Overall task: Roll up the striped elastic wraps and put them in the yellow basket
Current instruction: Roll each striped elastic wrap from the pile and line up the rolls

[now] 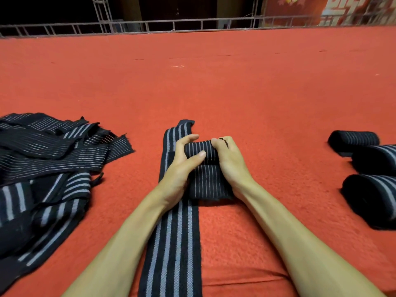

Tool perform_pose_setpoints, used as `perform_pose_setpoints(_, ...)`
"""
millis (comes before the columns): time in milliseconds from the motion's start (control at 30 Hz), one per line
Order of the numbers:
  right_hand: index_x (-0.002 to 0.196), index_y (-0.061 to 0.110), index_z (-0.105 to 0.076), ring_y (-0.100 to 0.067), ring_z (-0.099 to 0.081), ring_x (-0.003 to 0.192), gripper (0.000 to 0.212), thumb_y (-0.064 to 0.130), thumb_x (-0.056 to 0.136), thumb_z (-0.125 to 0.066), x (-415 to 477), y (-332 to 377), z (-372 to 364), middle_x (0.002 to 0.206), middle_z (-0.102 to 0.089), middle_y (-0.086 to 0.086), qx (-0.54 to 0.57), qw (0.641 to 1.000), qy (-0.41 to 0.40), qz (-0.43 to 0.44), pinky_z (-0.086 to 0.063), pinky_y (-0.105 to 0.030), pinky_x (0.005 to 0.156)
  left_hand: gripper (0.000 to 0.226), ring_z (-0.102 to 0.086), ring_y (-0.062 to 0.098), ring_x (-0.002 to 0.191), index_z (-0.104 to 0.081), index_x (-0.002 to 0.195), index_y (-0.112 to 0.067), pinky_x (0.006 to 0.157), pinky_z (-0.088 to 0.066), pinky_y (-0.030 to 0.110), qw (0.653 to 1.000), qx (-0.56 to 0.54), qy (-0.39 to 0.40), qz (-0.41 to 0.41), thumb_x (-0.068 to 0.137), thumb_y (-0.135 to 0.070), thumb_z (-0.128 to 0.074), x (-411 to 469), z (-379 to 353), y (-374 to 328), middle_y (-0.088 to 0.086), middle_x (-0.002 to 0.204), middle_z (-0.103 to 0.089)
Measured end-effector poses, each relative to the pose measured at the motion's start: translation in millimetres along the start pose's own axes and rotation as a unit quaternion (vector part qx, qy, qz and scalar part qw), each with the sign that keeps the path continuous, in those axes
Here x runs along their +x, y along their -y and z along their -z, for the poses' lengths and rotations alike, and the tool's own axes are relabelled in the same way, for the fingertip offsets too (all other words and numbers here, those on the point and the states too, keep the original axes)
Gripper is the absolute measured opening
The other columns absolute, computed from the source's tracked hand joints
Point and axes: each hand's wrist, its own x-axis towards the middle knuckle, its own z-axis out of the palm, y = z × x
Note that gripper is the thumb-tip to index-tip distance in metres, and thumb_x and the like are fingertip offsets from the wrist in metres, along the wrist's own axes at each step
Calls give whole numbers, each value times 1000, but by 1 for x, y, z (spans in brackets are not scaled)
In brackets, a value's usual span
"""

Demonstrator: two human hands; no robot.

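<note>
A black wrap with thin grey stripes (pixel 206 181) lies in front of me, its far end curled into a small roll (pixel 200 150). My left hand (pixel 182 163) grips the roll's left end, thumb across it. My right hand (pixel 230 159) grips its right end. Under it, a long black wrap with broad grey stripes (pixel 171 243) runs flat toward me. A heap of unrolled striped wraps (pixel 49 168) lies at the left. Three rolled wraps (pixel 370 163) sit at the right edge. No yellow basket is in view.
Everything rests on a red felt surface (pixel 214 93) that stretches far ahead. A metal railing (pixel 171 25) borders its far edge, with dark space behind it. A red patterned wall (pixel 353 9) shows at the top right.
</note>
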Motion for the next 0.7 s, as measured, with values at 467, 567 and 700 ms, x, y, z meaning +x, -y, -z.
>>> perform_pose_setpoints(467, 72, 22, -59, -15, -43, 63, 26, 9, 56, -43, -3, 5, 11, 66, -50, 1, 142, 988, 65, 12, -37, -28, 55, 28, -62, 7, 93, -50, 114, -23, 82, -51, 29, 998, 52, -31, -31, 89, -34, -57, 4, 5, 7, -3, 101, -61)
perform_pose_setpoints(567, 84, 18, -59, -14, -47, 62, 29, 12, 61, -43, -1, 3, 13, 70, -51, -2, 184, 979, 93, 1, -42, -27, 53, 23, -58, 14, 92, -55, 112, -27, 83, -52, 35, 997, 34, -23, -59, 92, -18, -62, 3, 8, 5, 2, 99, -58)
perform_pose_setpoints(700, 86, 17, -62, -17, -57, 73, 22, 38, 85, -55, 5, -6, 7, 79, -60, -3, 173, 983, 61, -11, -48, -33, 65, 38, -61, 22, 90, -61, 106, -25, 82, -55, 42, 993, 44, -60, -92, 90, 9, -56, 4, 10, 3, 10, 99, -61)
